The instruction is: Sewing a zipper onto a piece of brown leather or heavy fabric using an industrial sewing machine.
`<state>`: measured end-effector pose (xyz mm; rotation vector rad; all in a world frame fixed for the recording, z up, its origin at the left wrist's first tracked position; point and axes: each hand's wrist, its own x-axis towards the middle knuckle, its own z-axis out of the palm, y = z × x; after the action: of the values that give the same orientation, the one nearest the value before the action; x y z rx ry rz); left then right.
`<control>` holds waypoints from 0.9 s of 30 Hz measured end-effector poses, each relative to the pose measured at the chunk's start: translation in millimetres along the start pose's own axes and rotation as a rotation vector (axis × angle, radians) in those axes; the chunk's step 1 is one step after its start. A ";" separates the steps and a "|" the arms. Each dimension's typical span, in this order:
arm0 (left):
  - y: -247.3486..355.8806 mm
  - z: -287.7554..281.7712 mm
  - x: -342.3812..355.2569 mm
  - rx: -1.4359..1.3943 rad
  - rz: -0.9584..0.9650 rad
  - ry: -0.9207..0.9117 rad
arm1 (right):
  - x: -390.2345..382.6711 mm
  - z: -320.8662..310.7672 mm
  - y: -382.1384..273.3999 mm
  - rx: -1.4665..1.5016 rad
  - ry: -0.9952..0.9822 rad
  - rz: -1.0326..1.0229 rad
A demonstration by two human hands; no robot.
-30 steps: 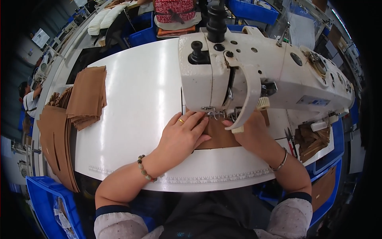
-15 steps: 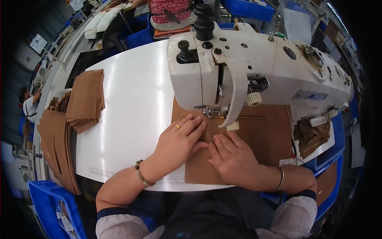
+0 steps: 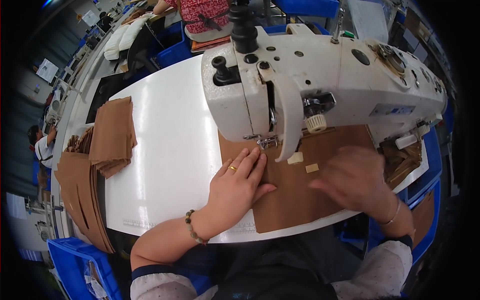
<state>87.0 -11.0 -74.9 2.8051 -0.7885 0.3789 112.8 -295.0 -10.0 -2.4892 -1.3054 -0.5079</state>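
Observation:
A brown fabric panel (image 3: 290,200) lies on the white table under the needle area of a white sewing machine (image 3: 325,75). My left hand (image 3: 237,182) rests flat on the panel's left side, fingers stretched out, fingertips just in front of the metal presser foot (image 3: 268,143). It wears a ring and a bead bracelet. Over the panel's right part is my right hand (image 3: 355,177), smeared by motion; its thumb points left and its other fingers cannot be made out. Between the hands, a small beige rectangle (image 3: 312,168) shows on the fabric.
Stacks of brown fabric pieces (image 3: 112,135) lie at the table's left, some hanging over the edge (image 3: 80,195). A blue bin (image 3: 82,265) stands below left. More brown pieces (image 3: 402,160) lie behind the right hand. A person in red (image 3: 205,17) sits beyond the machine.
My right hand has left its place beside the left hand and moved right. The panel has shifted and turned slightly. The beige rectangle has come into sight. My left hand stays flat on the fabric.

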 end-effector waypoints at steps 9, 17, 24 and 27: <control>-5.8 -0.9 -1.0 0.021 0.015 0.014 | -150.2 -195.0 311.2 -0.449 0.780 0.936; -6.6 0.3 -1.3 -0.028 0.024 0.001 | -272.2 -146.8 350.1 0.578 1.114 1.055; -7.0 1.2 -0.9 -0.085 0.017 0.043 | -269.4 -147.2 340.2 0.503 1.193 1.073; -8.4 1.0 -0.2 -0.099 0.028 0.039 | -244.4 -190.8 350.2 0.368 0.887 1.198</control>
<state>91.5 -4.1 -76.9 2.6898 -0.8155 0.3876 241.0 -743.5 25.4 -1.8471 0.4068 -0.7675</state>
